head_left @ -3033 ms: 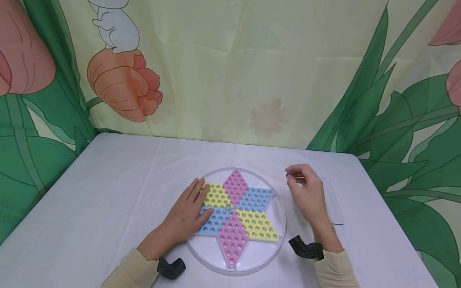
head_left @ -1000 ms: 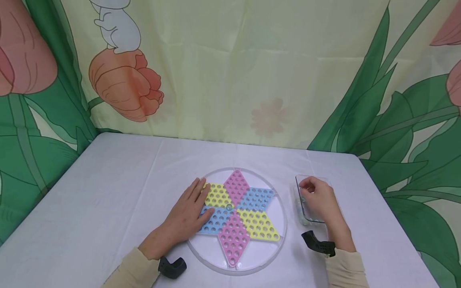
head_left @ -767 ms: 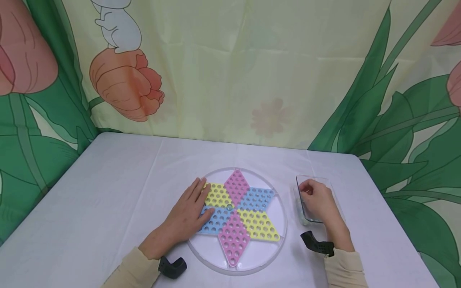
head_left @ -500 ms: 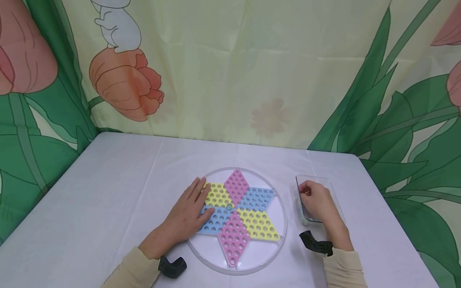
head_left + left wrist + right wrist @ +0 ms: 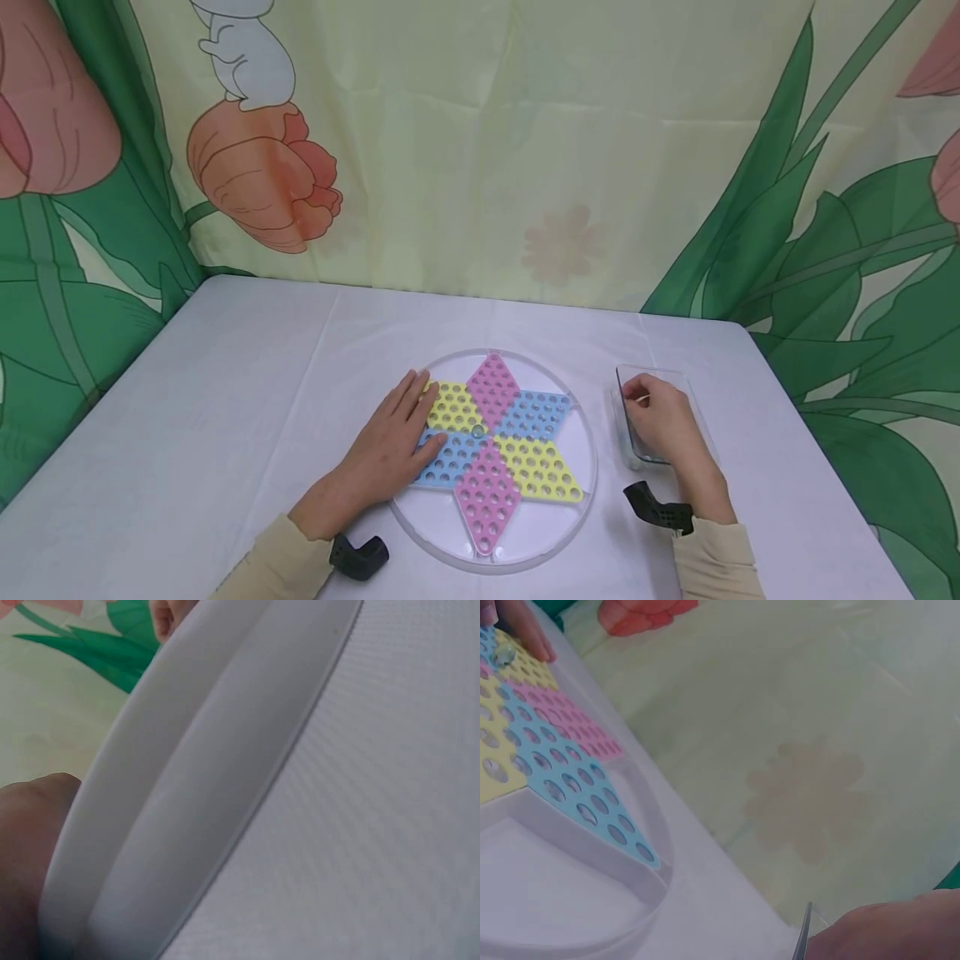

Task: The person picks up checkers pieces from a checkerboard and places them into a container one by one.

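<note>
A round Chinese checkers board [image 5: 487, 500] with pink, yellow and blue star points lies on the white table. My left hand [image 5: 390, 446] rests on its left side, fingers straight. A clear greenish marble [image 5: 477, 432] sits near the star's centre; the right wrist view also shows this marble [image 5: 504, 654]. Right of the board stands a clear plastic box [image 5: 678, 382] with a dark-looking edge. My right hand [image 5: 663, 417] is at the box, fingers bent downward over its left part. Its fingertips are hidden, so whether they pinch anything cannot be seen.
Small pale round shapes show at the box's lower left corner [image 5: 636, 463]. Black cameras sit at both wrists, such as the right one [image 5: 658, 507]. A patterned cloth backdrop [image 5: 480, 167] hangs behind the table's far edge.
Three seconds ago my right hand pinched a dark marble above the table, left of the box; it then moved right into the box. Over the last second it has barely shifted. The left hand stays put.
</note>
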Tool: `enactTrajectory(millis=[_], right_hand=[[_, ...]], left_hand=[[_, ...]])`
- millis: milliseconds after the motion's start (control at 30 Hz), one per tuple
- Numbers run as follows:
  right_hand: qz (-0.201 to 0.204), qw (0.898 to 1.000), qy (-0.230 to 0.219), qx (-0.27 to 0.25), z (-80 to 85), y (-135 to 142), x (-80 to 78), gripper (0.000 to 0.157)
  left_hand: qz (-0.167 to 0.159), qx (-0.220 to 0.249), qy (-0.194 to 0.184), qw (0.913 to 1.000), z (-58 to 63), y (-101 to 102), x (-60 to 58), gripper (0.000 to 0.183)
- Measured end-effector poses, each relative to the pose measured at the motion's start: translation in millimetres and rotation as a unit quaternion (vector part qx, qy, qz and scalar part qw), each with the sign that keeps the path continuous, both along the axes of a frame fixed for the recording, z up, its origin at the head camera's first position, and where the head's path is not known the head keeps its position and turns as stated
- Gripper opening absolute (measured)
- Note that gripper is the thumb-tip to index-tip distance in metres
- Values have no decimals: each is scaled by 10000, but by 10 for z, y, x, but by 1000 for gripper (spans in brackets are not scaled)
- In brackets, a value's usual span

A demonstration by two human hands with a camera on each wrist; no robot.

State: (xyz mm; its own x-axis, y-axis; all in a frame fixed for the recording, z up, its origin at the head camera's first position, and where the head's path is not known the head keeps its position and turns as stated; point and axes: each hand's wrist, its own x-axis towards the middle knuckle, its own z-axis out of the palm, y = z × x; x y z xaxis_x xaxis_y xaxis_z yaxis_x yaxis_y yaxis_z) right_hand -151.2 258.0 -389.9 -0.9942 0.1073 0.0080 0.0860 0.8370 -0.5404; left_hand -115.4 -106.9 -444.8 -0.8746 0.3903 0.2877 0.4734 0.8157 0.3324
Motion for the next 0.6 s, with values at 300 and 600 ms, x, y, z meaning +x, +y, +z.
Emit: enactTrajectory(millis=[300, 600], right_hand=[[-279, 9981, 523, -145, 126, -69, 41, 19], [-294, 9927, 1096, -406, 207, -117, 69, 20]], left_hand=[[13, -20, -4, 10000, -9, 0, -3, 71], [35, -56, -15, 10000, 0, 11, -3, 70]])
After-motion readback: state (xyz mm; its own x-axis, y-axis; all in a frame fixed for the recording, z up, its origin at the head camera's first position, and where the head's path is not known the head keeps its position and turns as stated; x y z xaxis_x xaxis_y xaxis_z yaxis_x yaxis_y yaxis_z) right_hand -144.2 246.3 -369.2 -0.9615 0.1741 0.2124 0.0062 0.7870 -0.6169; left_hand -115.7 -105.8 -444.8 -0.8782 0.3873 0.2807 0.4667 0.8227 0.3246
